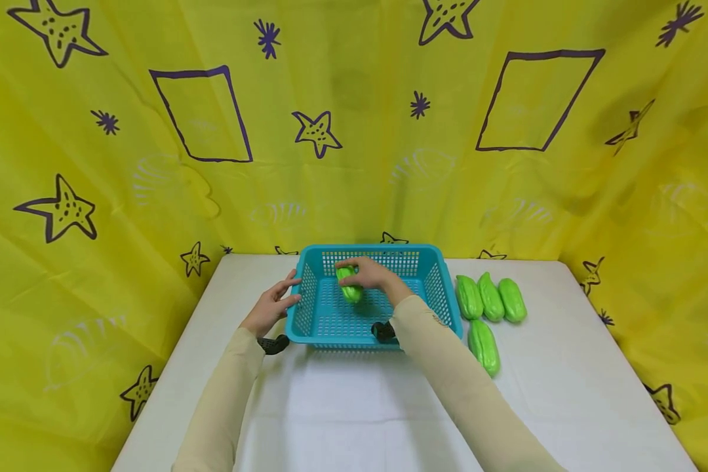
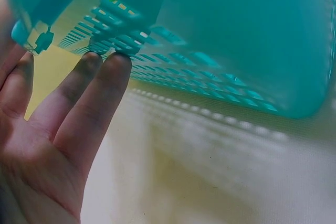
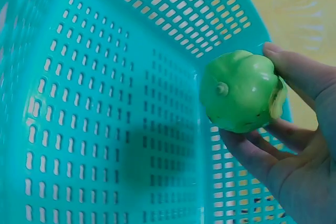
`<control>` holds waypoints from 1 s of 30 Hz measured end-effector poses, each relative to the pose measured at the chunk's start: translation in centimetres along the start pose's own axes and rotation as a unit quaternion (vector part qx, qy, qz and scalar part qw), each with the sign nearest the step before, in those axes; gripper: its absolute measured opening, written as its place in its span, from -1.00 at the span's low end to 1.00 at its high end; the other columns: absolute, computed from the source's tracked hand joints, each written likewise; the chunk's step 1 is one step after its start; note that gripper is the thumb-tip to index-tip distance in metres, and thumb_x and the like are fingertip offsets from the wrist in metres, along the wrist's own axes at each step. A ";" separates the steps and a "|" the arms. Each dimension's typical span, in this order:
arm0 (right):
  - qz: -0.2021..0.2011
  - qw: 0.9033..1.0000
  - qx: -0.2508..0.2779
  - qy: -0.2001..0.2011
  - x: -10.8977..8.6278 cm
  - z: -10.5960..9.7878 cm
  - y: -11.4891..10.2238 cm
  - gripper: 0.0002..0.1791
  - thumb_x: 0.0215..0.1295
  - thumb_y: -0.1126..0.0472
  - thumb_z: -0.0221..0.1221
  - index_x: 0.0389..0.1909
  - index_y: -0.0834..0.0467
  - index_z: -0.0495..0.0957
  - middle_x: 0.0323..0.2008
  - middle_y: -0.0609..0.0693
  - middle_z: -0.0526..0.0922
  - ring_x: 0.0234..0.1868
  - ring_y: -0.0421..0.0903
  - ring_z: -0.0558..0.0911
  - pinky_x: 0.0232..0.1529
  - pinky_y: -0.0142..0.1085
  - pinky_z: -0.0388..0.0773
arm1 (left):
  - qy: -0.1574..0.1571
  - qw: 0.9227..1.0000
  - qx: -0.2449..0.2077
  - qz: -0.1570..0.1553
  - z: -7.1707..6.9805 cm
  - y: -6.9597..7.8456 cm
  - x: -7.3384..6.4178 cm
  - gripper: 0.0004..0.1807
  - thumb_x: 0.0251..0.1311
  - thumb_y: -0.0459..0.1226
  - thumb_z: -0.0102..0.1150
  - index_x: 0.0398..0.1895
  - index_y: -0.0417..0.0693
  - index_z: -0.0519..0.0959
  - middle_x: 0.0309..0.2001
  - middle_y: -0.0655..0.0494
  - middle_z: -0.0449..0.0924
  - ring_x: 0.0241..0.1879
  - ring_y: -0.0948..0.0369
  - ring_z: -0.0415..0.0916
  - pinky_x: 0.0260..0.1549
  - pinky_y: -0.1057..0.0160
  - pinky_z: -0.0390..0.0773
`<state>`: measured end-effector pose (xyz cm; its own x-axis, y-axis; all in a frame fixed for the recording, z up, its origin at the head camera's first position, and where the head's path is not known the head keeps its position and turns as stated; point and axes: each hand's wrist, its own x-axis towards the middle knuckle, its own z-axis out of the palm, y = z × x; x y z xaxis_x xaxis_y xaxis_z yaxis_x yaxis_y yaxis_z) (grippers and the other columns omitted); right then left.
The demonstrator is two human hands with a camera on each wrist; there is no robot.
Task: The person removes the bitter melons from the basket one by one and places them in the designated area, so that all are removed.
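Left hand (image 2: pixel 47 145): fingers straight, tips pressed flat on the blue basket's (image 1: pixel 307 298) outside wall — only its wrist view shows this.
Right hand (image 3: pixel 294 145): fingers curled around a green gourd (image 3: pixel 239 92), held inside the basket.
Table (image 1: pixel 566 393): four more gourds (image 1: pixel 491 298) lie beside the basket — seen from the head.

White table (image 1: pixel 566 406) with basket (image 1: pixel 442 288), four gourds (image 1: pixel 491 296).

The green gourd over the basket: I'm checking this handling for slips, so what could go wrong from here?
1. The right hand holds the green gourd by fingertips only above the basket; it might slip and bounce.
2. The left hand only touches the basket's side with straight fingers, so the basket could slide.
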<state>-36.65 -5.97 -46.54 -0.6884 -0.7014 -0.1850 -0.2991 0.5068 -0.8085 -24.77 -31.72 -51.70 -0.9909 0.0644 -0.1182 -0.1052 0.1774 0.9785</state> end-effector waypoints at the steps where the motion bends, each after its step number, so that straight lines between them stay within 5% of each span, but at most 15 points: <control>1: -0.002 1.000 -0.008 0.010 -0.2 -0.2 -0.2 -0.44 0.35 0.15 0.23 0.36 0.09 0.41 0.30 0.21 0.35 -0.07 0.00 0.55 -0.13 -0.11 0.59 | -0.001 1.000 -0.002 0.001 0.0 0.0 0.0 -0.42 0.39 -0.18 0.11 0.43 -0.02 0.27 0.55 0.38 -0.15 0.53 0.05 -0.24 0.24 -0.26 0.26; 5: 0.000 0.999 -0.011 0.047 -1.3 -0.8 -0.7 -0.44 0.35 0.12 0.23 0.35 0.06 0.41 0.33 0.18 0.36 -0.01 0.03 0.55 -0.08 -0.10 0.57 | -0.004 1.000 -0.004 0.006 0.1 -0.2 0.2 -0.43 0.40 -0.19 0.10 0.44 -0.03 0.27 0.55 0.38 -0.15 0.53 0.05 -0.24 0.24 -0.27 0.26; 15: -0.013 0.992 0.095 0.083 -4.3 -1.8 -1.6 -0.42 0.35 0.14 0.23 0.37 0.10 0.39 0.22 0.19 0.44 -0.07 0.04 0.63 -0.22 -0.23 0.62 | -0.003 1.000 0.000 0.008 0.0 -0.1 0.1 -0.41 0.38 -0.17 0.12 0.44 -0.05 0.27 0.55 0.39 -0.15 0.53 0.06 -0.26 0.23 -0.25 0.29; 30: -0.040 0.987 0.060 0.145 -10.3 -2.1 -0.3 -0.49 0.34 0.01 0.23 0.30 -0.04 0.48 0.36 0.06 0.37 0.17 0.19 0.52 -0.09 -0.04 0.58 | -0.009 1.000 -0.008 0.009 -0.1 -0.1 -0.1 -0.40 0.40 -0.19 0.10 0.46 -0.08 0.23 0.56 0.33 -0.20 0.53 0.03 -0.28 0.24 -0.28 0.25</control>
<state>-30.91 2.19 -43.24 -0.8314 -0.5545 0.0363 -0.2921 0.3804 -0.8775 -24.67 -31.86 -51.72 -0.9910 0.0847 -0.1033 -0.0889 0.1597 0.9832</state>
